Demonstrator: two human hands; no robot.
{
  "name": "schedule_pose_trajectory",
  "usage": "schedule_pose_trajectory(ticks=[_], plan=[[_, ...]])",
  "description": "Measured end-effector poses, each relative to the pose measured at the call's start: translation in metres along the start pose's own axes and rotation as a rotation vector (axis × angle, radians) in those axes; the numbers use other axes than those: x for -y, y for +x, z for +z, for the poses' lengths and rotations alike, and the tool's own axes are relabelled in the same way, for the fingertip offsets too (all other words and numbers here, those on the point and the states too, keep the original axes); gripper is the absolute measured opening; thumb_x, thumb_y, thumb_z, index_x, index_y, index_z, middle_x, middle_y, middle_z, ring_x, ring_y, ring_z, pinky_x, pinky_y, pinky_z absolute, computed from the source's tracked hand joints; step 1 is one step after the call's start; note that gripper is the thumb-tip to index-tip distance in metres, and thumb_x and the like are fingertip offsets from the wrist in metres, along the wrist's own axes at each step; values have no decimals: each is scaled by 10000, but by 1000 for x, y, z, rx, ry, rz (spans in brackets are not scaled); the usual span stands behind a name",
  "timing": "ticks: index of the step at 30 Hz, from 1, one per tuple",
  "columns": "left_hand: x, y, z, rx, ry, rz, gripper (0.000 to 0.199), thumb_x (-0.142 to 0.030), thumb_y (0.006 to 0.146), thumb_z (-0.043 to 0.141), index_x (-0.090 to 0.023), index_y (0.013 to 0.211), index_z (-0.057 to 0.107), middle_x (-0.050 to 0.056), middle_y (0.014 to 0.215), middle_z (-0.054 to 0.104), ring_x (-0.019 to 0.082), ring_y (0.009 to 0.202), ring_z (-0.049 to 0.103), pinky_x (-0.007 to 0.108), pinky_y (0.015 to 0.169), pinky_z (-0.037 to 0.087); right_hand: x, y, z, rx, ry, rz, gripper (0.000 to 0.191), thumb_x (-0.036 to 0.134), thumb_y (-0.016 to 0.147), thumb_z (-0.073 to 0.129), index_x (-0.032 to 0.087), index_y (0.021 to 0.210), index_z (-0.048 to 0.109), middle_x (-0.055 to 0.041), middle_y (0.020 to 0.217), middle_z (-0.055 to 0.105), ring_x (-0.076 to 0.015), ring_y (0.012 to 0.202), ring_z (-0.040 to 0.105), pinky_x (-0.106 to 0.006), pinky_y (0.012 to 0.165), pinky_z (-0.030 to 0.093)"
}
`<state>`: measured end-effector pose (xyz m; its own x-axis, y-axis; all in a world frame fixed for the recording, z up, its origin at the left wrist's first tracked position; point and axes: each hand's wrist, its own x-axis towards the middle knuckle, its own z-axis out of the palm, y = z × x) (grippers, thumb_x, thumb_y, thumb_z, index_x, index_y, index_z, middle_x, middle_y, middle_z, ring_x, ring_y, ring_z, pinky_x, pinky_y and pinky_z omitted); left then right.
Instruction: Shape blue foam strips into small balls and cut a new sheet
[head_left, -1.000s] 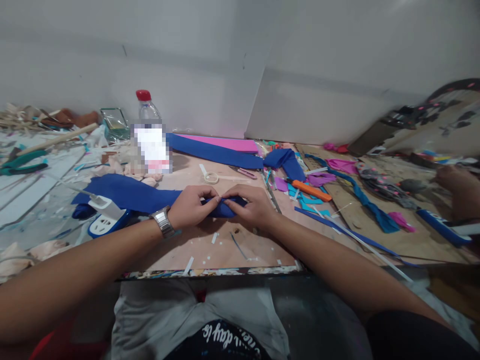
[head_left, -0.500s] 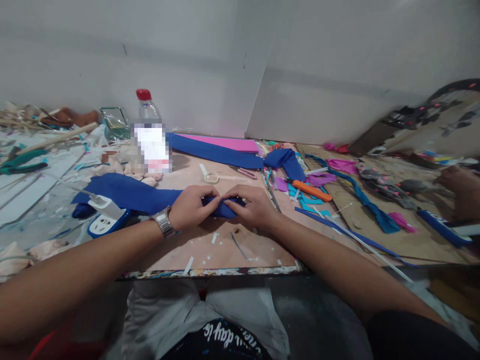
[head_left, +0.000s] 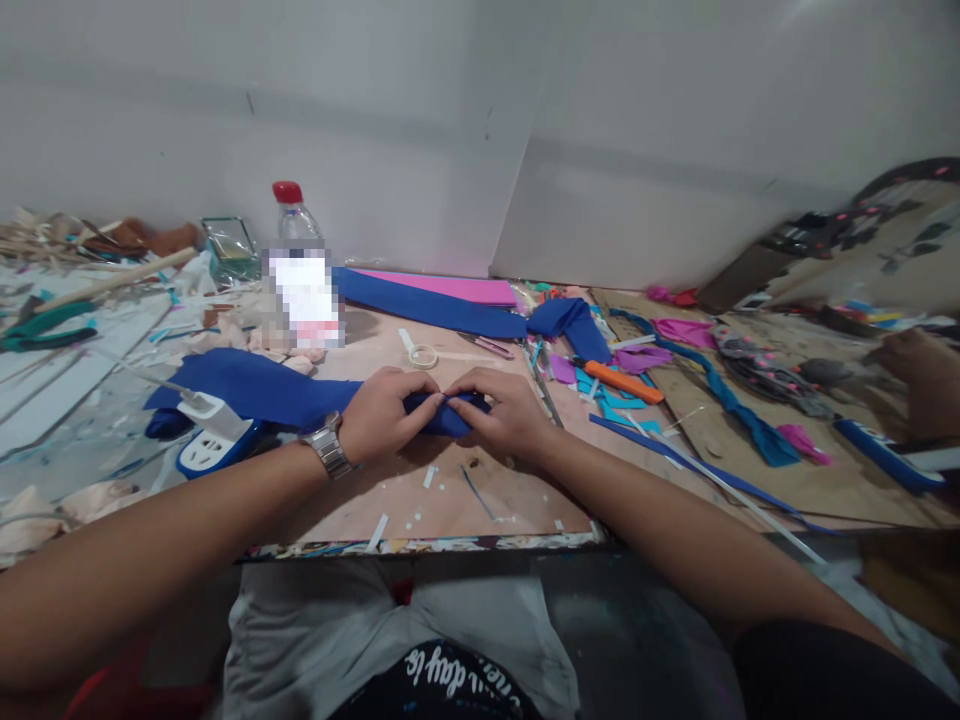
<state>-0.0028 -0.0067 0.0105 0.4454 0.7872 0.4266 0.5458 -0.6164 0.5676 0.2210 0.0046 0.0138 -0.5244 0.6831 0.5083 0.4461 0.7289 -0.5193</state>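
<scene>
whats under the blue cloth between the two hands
The pinkish tabletop with white scraps shows just in front of the blue cloth. Whatever lies directly beneath it is covered by the cloth, the left hand and the right hand.

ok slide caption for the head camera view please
Left hand and right hand pinch a blue fabric strip at a scrap-strewn workbench.

Dim, grey light — soft shadows under hands [head_left: 386, 415]; phone screen [head_left: 304, 295] bright, pixelated — outer edges stretched, blurry.
</scene>
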Motion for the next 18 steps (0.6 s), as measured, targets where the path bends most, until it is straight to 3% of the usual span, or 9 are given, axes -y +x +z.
schedule_pose_trajectory(ticks=[8,18], plan=[[0,0,-1,-8,-41,-38,229,-344,985,565,-198,909,724,31,888,770,198,821,668,333,786,458,2,1,-1,-18,6,-38,108,217,926,662,189,981,751,-67,943,777,-187,858,717,-323,815,551],[0,-1,-1,-11,-3,6,243,-363,1001,546,-207,940,722,27,907,778,210,836,673,372,841,461,2,1,-2,-2,-4,-58,112,230,935,662,203,986,758,-65,948,786,-193,854,726,-333,811,561]])
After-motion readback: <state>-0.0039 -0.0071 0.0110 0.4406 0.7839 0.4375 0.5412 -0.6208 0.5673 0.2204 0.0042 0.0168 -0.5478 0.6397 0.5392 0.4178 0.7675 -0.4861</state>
